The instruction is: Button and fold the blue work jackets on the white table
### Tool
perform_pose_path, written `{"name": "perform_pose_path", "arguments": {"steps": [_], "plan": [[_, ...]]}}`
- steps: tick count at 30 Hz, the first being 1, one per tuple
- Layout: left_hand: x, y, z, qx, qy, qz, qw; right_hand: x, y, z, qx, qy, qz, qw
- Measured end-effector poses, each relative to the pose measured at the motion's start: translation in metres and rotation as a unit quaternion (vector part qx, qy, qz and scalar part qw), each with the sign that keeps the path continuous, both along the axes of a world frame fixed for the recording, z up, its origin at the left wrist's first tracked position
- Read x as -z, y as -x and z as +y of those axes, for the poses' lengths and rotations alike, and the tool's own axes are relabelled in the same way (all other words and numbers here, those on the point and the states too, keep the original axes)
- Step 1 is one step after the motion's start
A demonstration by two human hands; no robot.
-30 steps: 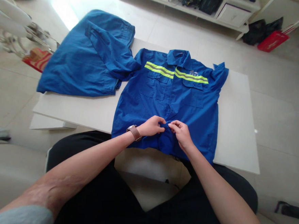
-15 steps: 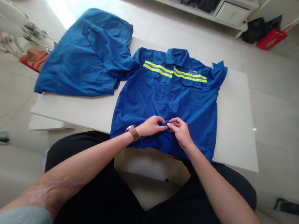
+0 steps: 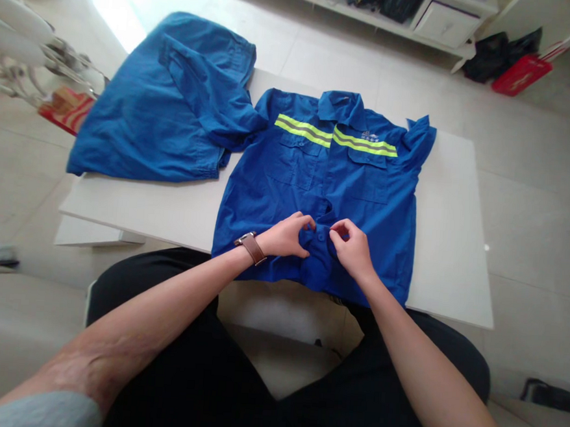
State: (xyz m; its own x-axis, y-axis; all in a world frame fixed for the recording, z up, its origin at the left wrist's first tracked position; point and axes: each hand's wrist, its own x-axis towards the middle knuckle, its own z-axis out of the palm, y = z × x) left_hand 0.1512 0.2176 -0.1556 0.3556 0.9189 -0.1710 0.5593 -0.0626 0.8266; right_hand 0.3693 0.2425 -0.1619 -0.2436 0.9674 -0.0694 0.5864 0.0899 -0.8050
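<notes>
A blue work jacket (image 3: 271, 190) lies front up, its collar away from me, with yellow-and-grey reflective stripes across the chest. Beside the lower front strip, my left hand (image 3: 287, 236) rests with thumb and fingers apart. My right hand (image 3: 353, 245) pinches the edge of that strip between thumb and forefinger, to the right of a small button (image 3: 321, 237). A gap shows in the front strip just above my hands. The jacket's hem hangs at the table edge over my lap.
A second blue garment (image 3: 140, 112) lies bunched on the left of the white table (image 3: 446, 238), partly past its edge. A white cabinet (image 3: 444, 24) stands beyond. A red box (image 3: 522, 75) and black bags (image 3: 488, 55) are on the floor at the far right.
My hands have moved apart from where their fingertips met. The left thumb and fingers have spread, and a button now shows between the hands.
</notes>
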Motion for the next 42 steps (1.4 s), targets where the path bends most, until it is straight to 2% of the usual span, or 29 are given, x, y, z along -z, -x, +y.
{"name": "perform_pose_path", "arguments": {"steps": [3, 8, 10, 13, 18, 20, 21, 23, 25, 26, 28, 30, 31, 34, 36, 38, 42], "plan": [[-0.005, 0.008, 0.001, 0.031, -0.027, 0.110, 0.993, 0.003, -0.009, 0.000, -0.087, -0.063, -0.131, 0.985], [0.003, 0.005, -0.012, 0.181, -0.011, 0.201, 0.963, 0.023, -0.020, -0.010, -0.158, -0.089, -0.242, 0.953], [0.009, 0.002, -0.022, 0.221, -0.026, 0.225, 0.949, 0.029, -0.024, -0.014, -0.165, -0.088, -0.261, 0.947], [0.013, 0.001, -0.036, 0.241, -0.067, 0.227, 0.941, 0.034, -0.030, -0.016, -0.157, -0.096, -0.259, 0.948], [0.004, 0.006, -0.041, 0.258, -0.079, 0.205, 0.941, 0.033, -0.034, -0.014, -0.163, -0.101, -0.263, 0.946], [0.003, 0.008, -0.041, 0.271, -0.024, 0.176, 0.946, 0.032, -0.034, -0.013, -0.159, -0.105, -0.270, 0.944], [0.003, 0.008, -0.042, 0.290, 0.037, 0.163, 0.943, 0.031, -0.034, -0.012, -0.152, -0.109, -0.274, 0.943], [0.007, 0.008, -0.044, 0.326, 0.180, 0.168, 0.913, 0.031, -0.035, -0.012, -0.133, -0.119, -0.280, 0.943], [0.012, 0.008, -0.046, 0.338, 0.282, 0.193, 0.877, 0.031, -0.037, -0.013, -0.121, -0.126, -0.284, 0.943], [0.013, 0.008, -0.046, 0.334, 0.306, 0.190, 0.871, 0.030, -0.038, -0.014, -0.120, -0.128, -0.287, 0.942], [0.013, 0.010, -0.041, 0.317, 0.313, 0.132, 0.885, 0.029, -0.039, -0.015, -0.127, -0.131, -0.298, 0.937], [0.010, 0.013, -0.032, 0.284, 0.283, 0.042, 0.915, 0.025, -0.038, -0.017, -0.139, -0.133, -0.313, 0.930], [0.009, 0.014, -0.026, 0.249, 0.243, 0.013, 0.937, 0.022, -0.038, -0.018, -0.147, -0.134, -0.321, 0.926], [0.011, 0.016, -0.011, 0.098, 0.075, 0.006, 0.992, 0.014, -0.033, -0.020, -0.157, -0.132, -0.346, 0.916], [0.016, 0.013, -0.006, 0.032, -0.037, 0.039, 0.998, 0.008, -0.029, -0.021, -0.155, -0.123, -0.370, 0.908], [0.020, 0.008, -0.006, 0.024, -0.102, 0.087, 0.991, 0.001, -0.025, -0.022, -0.163, -0.109, -0.402, 0.894], [0.018, -0.002, -0.011, 0.065, -0.115, 0.189, 0.973, -0.015, -0.018, -0.025, -0.181, -0.068, -0.465, 0.864]]}}
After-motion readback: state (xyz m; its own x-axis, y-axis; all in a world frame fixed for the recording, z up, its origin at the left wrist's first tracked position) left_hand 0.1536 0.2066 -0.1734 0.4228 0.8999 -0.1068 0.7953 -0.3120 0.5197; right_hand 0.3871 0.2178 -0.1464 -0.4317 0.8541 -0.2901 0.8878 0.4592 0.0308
